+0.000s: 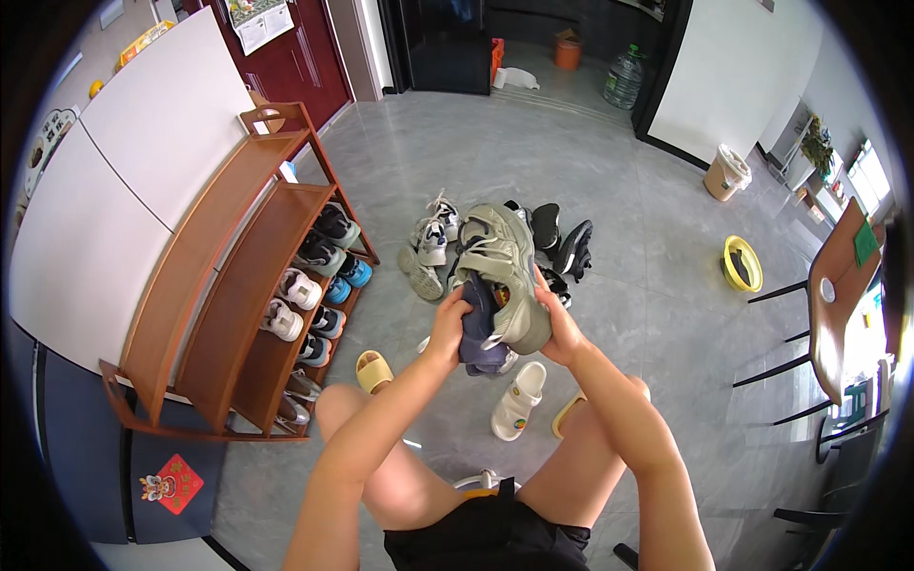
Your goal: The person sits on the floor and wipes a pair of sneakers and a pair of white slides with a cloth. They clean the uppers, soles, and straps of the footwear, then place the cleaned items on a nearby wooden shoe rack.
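A grey-beige sneaker [500, 246] with light laces is held up in front of me, its heel towards me. My right hand [563, 328] grips it by the right side near the heel. My left hand [450, 330] holds a dark blue cloth [477, 321] against the left side of the shoe's opening; its fingertips are partly hidden in the folds. Beneath and beyond the held shoe, several shoes lie on the floor: white-and-dark sneakers [433, 241] to the left and black sneakers [573, 250] to the right. Nearer me lies a white clog [519, 403].
At left stands a brown wooden shoe rack [246, 246] with several pairs on its lower shelves. Yellow slides [373, 370] are on my feet. To the right are a yellow basin [742, 264], a brown chair [842, 300] and a lined waste bin [726, 173]. A large water bottle [624, 78] stands by the far doorway.
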A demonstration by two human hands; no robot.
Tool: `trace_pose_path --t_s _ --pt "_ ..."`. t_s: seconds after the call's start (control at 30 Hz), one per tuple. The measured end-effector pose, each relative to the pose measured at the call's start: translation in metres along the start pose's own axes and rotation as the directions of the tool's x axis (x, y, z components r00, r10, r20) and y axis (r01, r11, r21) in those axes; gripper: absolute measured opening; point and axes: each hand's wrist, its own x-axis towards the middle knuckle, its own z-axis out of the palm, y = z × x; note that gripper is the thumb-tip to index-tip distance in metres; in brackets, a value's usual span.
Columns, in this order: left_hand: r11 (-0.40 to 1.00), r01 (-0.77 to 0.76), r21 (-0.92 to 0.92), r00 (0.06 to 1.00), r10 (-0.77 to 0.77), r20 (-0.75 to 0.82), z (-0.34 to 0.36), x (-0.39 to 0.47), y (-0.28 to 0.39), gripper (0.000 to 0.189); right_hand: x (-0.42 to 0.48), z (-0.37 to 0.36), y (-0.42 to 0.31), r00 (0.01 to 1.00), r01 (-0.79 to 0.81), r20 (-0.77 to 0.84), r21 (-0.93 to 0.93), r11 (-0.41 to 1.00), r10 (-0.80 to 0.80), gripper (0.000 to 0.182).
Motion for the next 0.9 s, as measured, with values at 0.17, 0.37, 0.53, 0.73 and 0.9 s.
trace_pose_path --t_s 0.17,0.37,0.53,0.73,0.9 --pt "0.972 0.160 0.170 0.987 -0.162 0.001 0.011 -0.015 0.004 0.046 0.001 -0.012 -0.006 0.962 0.017 -0.268 -0.126 0.992 -0.051 0.066" --pt "0.900 -0.208 0.383 0.976 0.217 0.020 -0.011 -0.001 0.012 0.048 0.005 -0.025 0.007 0.925 0.077 -0.254 -0.603 0.794 -0.282 0.050" --pt "0.163 -0.231 0.959 0.746 0.663 0.067 -0.016 0.022 0.021 0.050 -0.012 -0.016 0.039 0.986 0.023 -0.069 -0.843 0.537 -0.151 0.053" --pt "0.102 -0.284 0.953 0.770 0.617 0.164 -0.020 0.019 -0.007 0.054 -0.022 -0.003 0.037 0.971 -0.014 -0.078 -0.962 0.273 -0.224 0.051" --pt "0.103 -0.499 0.860 0.738 0.570 0.360 -0.005 -0.012 -0.027 0.056 -0.024 -0.013 0.037 0.966 -0.065 -0.150 -0.931 0.360 -0.213 0.052"
